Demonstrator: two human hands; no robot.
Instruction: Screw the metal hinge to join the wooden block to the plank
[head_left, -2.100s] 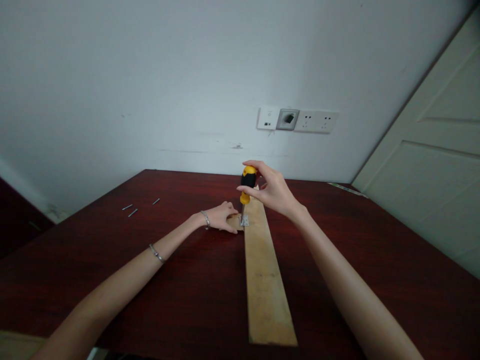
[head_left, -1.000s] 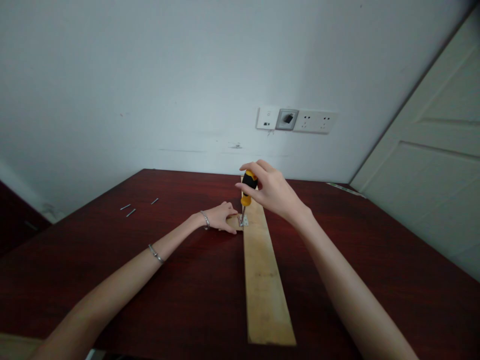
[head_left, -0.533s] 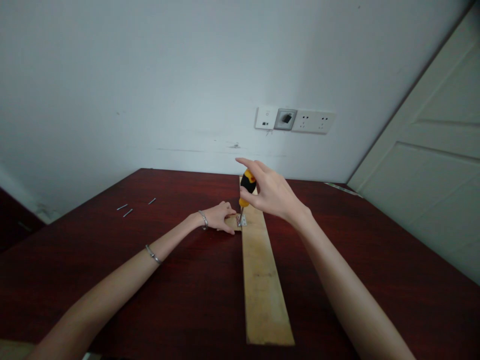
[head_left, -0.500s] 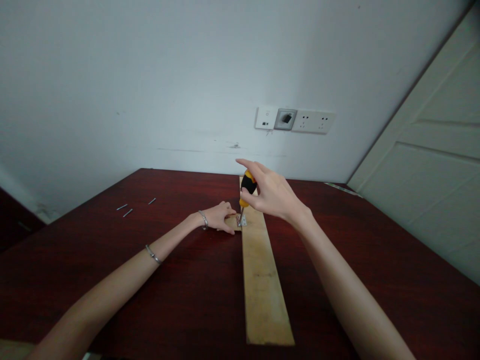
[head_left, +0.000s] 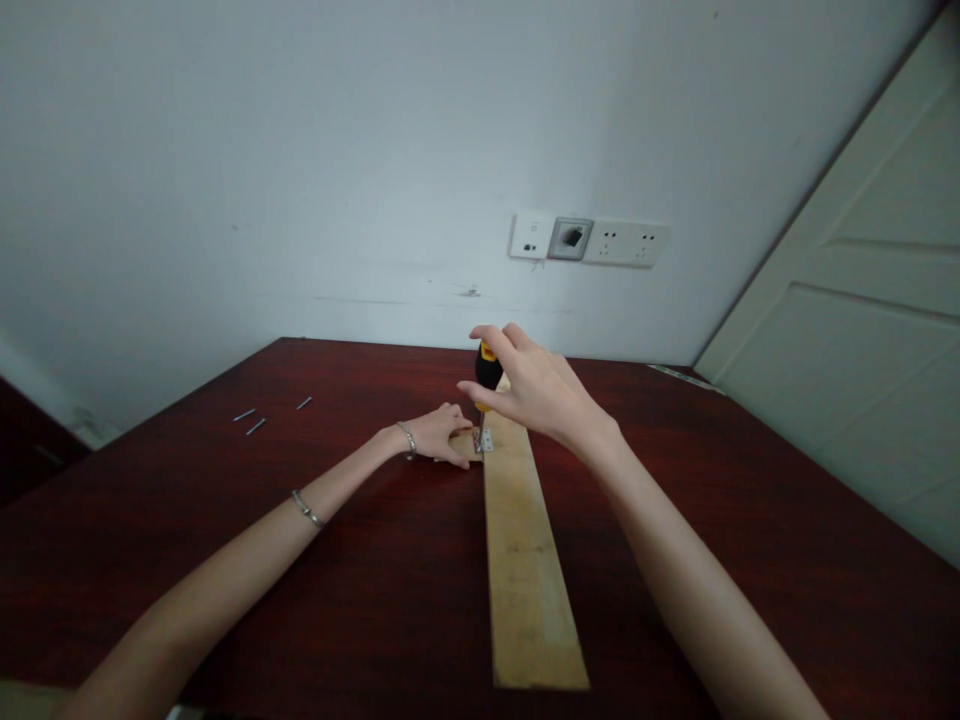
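Observation:
My right hand (head_left: 536, 385) has its fingers around the black and yellow handle of a screwdriver (head_left: 488, 370), which stands nearly upright. The shaft points down at a small metal hinge (head_left: 486, 440) lying across the joint of two boards. The long wooden board (head_left: 525, 550) runs from near the wall toward me. A short wooden piece (head_left: 471, 448) butts against its left side, and my left hand (head_left: 437, 435) grips it, thumb on the near side and fingers on the far side. The screwdriver's tip is too small to make out clearly.
Three screws or nails, among them one nearer the wall (head_left: 304, 403), lie on the dark red table (head_left: 337, 600) at the left. Sockets (head_left: 626, 243) sit on the wall behind. A thin strip (head_left: 686, 378) lies at the right rear edge, by a white door (head_left: 862, 300).
My right hand has shifted slightly left, its thumb and fingers loosening around the handle. The screwdriver has become more upright. My left hand and the boards have stayed in place.

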